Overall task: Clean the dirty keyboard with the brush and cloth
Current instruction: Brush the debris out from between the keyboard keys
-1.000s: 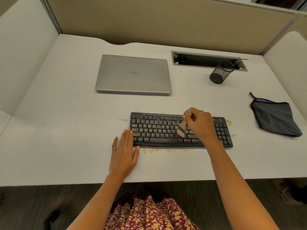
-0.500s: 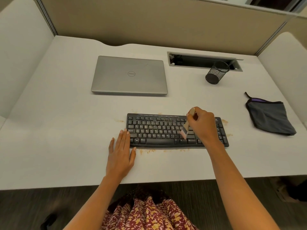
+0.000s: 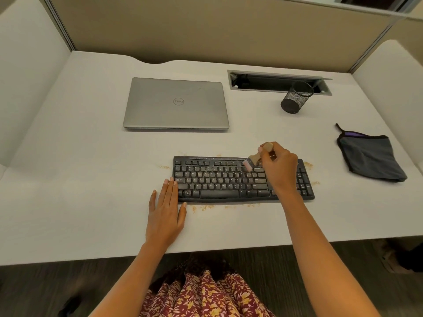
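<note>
A black keyboard [image 3: 219, 179] lies on the white desk [image 3: 91, 179], with brown crumbs scattered along its front edge and at both ends. My right hand [image 3: 280, 167] grips a small wooden brush [image 3: 254, 157]; its pale bristles touch the top key rows right of the middle. My left hand [image 3: 166, 209] lies flat on the desk with straight fingers, the fingertips touching the keyboard's left end. A dark grey cloth [image 3: 368, 156] with a purple edge lies on the desk to the right, apart from both hands.
A shut silver laptop [image 3: 176, 104] lies behind the keyboard at the left. A black mesh pen cup [image 3: 295, 98] lies tipped in front of a cable slot [image 3: 274, 82]. Partition walls enclose the desk on three sides.
My right hand has carried the brush from the lower middle keys up to the top rows. The left hand has stayed at the keyboard's left end.
</note>
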`<state>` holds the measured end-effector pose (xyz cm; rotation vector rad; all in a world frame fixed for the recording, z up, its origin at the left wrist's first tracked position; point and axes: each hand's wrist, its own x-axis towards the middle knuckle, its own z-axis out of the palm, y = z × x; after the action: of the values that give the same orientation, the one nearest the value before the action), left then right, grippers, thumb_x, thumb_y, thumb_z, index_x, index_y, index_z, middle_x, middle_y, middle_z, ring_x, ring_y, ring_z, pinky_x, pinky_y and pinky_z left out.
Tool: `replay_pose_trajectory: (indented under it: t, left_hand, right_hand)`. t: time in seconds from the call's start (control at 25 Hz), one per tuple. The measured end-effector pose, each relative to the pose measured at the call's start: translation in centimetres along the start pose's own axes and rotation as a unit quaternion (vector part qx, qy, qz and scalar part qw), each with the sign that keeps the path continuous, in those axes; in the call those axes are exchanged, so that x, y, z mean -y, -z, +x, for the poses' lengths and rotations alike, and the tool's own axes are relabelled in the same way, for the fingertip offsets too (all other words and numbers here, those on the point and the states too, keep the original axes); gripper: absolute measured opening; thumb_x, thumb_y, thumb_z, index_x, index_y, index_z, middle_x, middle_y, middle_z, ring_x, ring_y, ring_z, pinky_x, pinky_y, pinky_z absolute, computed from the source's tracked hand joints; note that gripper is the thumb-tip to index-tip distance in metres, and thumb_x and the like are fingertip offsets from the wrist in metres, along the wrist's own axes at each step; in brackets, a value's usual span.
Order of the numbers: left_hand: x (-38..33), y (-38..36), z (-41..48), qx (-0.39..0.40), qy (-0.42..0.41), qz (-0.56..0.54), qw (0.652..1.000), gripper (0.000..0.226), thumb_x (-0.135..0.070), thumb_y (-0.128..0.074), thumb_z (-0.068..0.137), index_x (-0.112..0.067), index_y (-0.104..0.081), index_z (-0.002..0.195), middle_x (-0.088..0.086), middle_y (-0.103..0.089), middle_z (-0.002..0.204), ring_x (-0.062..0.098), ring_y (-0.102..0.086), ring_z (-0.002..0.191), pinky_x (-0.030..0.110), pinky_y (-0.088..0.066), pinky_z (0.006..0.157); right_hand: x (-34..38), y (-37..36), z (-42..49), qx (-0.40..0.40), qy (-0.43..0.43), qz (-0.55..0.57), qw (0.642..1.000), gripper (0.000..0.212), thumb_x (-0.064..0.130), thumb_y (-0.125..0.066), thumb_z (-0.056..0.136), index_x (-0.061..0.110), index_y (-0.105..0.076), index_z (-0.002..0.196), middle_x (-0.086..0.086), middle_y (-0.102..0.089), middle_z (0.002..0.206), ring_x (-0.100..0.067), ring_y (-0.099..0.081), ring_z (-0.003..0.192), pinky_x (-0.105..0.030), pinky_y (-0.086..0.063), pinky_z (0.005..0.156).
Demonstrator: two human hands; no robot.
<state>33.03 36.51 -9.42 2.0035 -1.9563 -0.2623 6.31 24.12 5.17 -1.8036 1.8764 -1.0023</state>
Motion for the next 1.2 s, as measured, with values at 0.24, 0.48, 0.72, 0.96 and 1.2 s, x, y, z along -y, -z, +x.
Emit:
replay_pose_trajectory:
  t: [0.24,0.48,0.72,0.96,1.2]
  left_hand:
    - [-0.1,0.0,0.1,-0.002,0.002,-0.002,1.0,0.068,-0.044,-0.025,0.099,-0.007,-0.019,0.155,0.006,-0.017,0.163,0.016,-0.007,0.152,0.046,-0.01,0.122]
    - [0.0,0.0,0.0,-0.001,0.001,-0.002,1.0,0.067,-0.043,-0.026,0.099,-0.007,-0.019,0.155,0.007,-0.018,0.162,0.017,-0.009,0.151,0.047,-0.012,0.122]
    - [0.1,-0.1,0.0,0.006,0.002,0.0,1.0,0.067,-0.042,-0.027,0.099,-0.008,-0.018,0.156,0.007,-0.017,0.163,0.017,-0.007,0.152,0.048,-0.013,0.122]
    - [0.1,-0.1,0.0,0.006,0.002,-0.001,1.0,0.067,-0.044,-0.026,0.099,-0.009,-0.017,0.156,0.006,-0.016,0.163,0.016,-0.006,0.151,0.047,-0.011,0.122]
    - [0.1,0.0,0.0,0.004,0.001,-0.011,1.0,0.067,-0.043,-0.027,0.099,-0.009,-0.017,0.156,0.006,-0.016,0.163,0.015,-0.006,0.151,0.048,-0.012,0.122]
  right_hand:
    - [-1.1,1.5,0.1,0.094,-0.01,-0.105,0.99,0.016,0.018,-0.058,0.094,0.011,-0.068,0.084,-0.003,-0.064,0.066,-0.008,-0.05,0.053,-0.019,-0.034,0.048]
    - [-0.6,0.2,0.3,0.046,-0.033,-0.057,0.997,0.016,0.019,-0.057,0.096,0.013,-0.071,0.09,0.001,-0.066,0.073,-0.007,-0.056,0.063,-0.015,-0.04,0.056]
    - [-0.3,2.1,0.5,-0.007,-0.037,-0.012,0.999,0.014,0.018,-0.06,0.095,0.013,-0.073,0.097,0.003,-0.066,0.079,-0.004,-0.058,0.068,-0.003,-0.039,0.056]
    - [-0.6,3.1,0.4,0.109,-0.02,-0.134,0.985,0.018,0.016,-0.055,0.096,0.015,-0.069,0.086,0.002,-0.064,0.069,0.004,-0.051,0.054,-0.007,-0.033,0.044]
    - [1.1,1.5,0.2,0.128,0.018,-0.022,0.991,0.01,0.01,-0.061,0.094,0.009,-0.07,0.09,0.002,-0.066,0.073,0.012,-0.058,0.06,0.001,-0.037,0.053]
